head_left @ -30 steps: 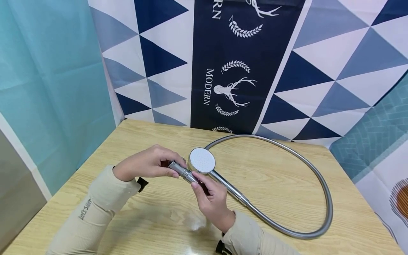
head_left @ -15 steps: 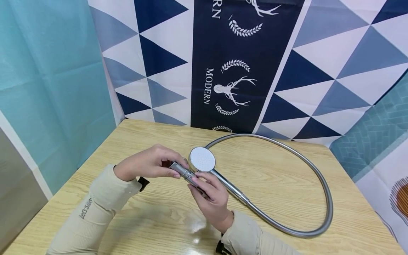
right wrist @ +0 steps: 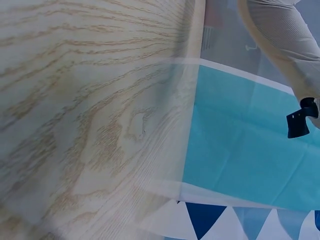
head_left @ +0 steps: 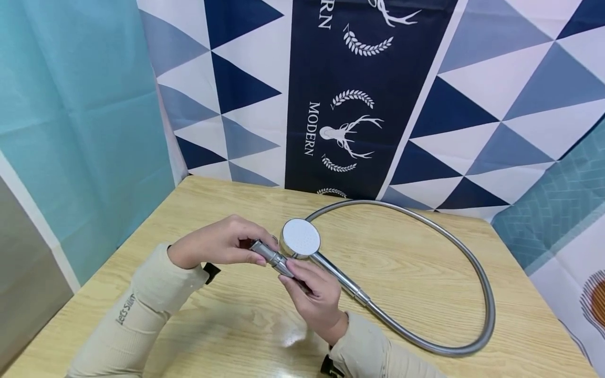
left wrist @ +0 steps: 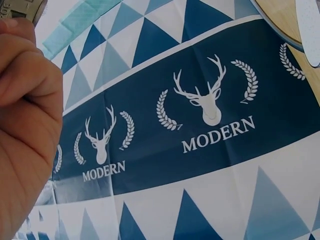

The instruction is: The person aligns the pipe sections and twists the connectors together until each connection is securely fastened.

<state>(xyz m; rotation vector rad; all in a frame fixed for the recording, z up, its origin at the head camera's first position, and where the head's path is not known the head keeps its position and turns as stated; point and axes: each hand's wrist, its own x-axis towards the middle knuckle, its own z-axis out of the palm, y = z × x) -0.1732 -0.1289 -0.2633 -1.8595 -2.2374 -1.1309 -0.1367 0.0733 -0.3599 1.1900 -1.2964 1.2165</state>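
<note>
In the head view my left hand (head_left: 227, 241) pinches the upper end of a short, tube-shaped chrome metal fitting (head_left: 273, 257) between thumb and fingers. My right hand (head_left: 317, 296) grips its lower end, which the fingers partly cover. The fitting slants down to the right, held over the table. Just behind it lies a chrome hand shower with a round white face (head_left: 300, 238), its handle joined to a flexible metal hose (head_left: 487, 294). At the left wrist view's edge the left hand (left wrist: 27, 95) holds the fitting, and engraved marks show on the metal (left wrist: 24, 6). The right wrist view shows no right hand.
The hose lies in a wide loop across the right half of the wooden table (head_left: 402, 273). Patterned cloth (head_left: 246, 94) hangs behind the far edge, and a turquoise sheet (head_left: 80, 115) hangs at the left. Black straps (head_left: 210, 273) show at the cuffs.
The right hand's fingers and thumb have shifted their hold around the fitting's lower end. The left hand keeps its hold, and the hand shower and hose stay where they were.
</note>
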